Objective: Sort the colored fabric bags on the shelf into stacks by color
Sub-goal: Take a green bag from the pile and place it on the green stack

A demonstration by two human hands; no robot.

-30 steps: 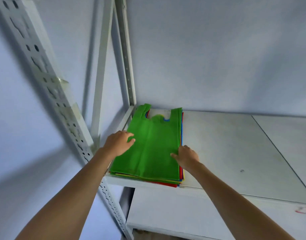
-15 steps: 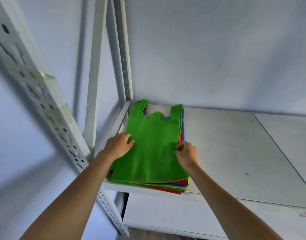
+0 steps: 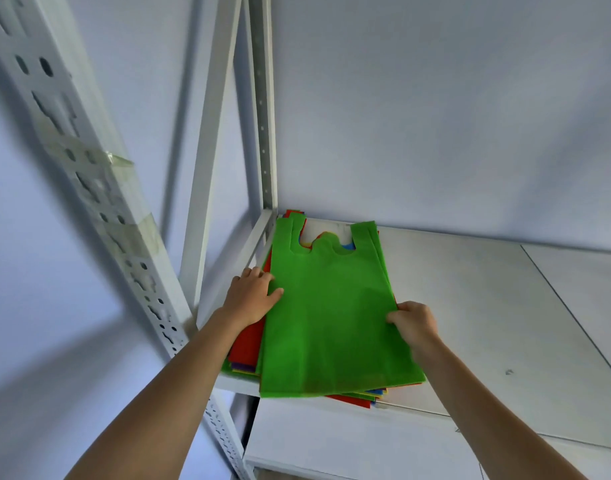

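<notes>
Green bag [image 3: 331, 317], vest-style with two handle loops at the far end, is lying flat on top of the stack of bags [image 3: 248, 344] at the left end of the shelf [image 3: 487, 306]. It's sitting skewed, near edge overhanging the shelf's front lip, right near corner fanning past the stack. Beneath it red, blue, yellow and purple edges are poking out at the left side, near edge and through the handle cutout. Stack's far end is sitting against the shelf's back-left corner.
</notes>
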